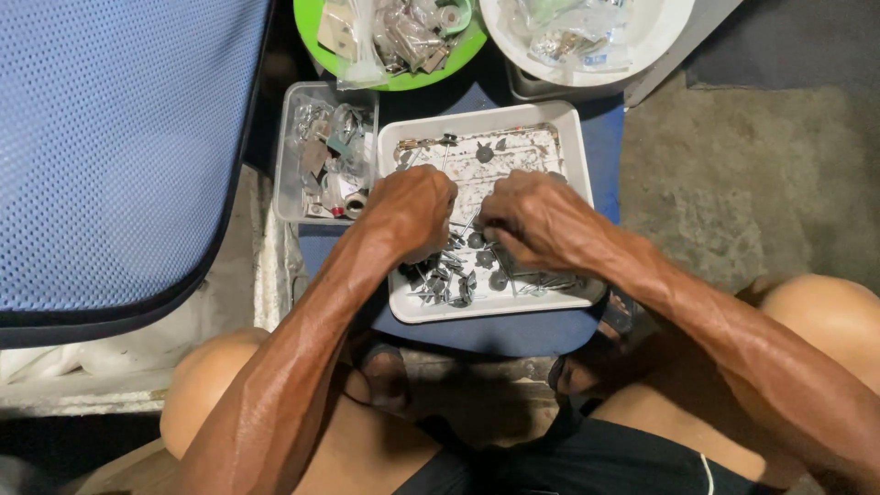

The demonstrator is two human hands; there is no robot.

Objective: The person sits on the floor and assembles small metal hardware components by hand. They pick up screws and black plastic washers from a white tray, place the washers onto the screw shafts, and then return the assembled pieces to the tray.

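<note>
1. Left hand (414, 209) and right hand (536, 220) are held close together over a white tray (576, 151), fingers curled down; whether anything is gripped can't be told.
2. Small metal screws & washers (454, 280) are heaped in the tray's near half, just under both hands.
3. A clear tub (295, 101) w/ misc. hardware is set just left of the tray; a green bowl (396, 81) and a white bowl (660, 27) are seen beyond.

A white rectangular plastic tray (576, 147) sits on a blue flat board (513, 335), holding a heap of small grey metal roofing nails (458, 280). Both hands, left hand (414, 209) and right hand (536, 220), rest in the tray over the nails. Left of it lies a clear plastic box (289, 165); behind stand a green round bowl (403, 81) and a white round bowl (660, 32)
</note>
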